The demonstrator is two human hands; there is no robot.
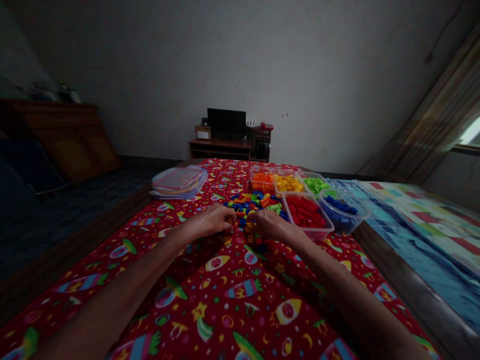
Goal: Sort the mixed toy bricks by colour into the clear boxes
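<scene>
A loose pile of mixed toy building bricks [245, 203], in blue, orange, green, yellow and red, lies on the red patterned tablecloth [210, 300]. My left hand [218, 219] is at the near left edge of the pile, its fingers curled in a pinch. Whatever it holds, if anything, is too small to make out. Across from it, my right hand [268, 223] reaches down at the pile's near right side with bent, closed fingertips among the bricks. Its fingertips are partly hidden, so a held piece cannot be made out.
Right of the pile stand clear boxes of orange bricks [262, 182], yellow bricks [288, 183], green bricks [315, 186] and red bricks [305, 212]. A round tub [350, 223] holds blue bricks. Stacked lids [179, 182] lie at left. A bed [420, 225] adjoins the table's right side.
</scene>
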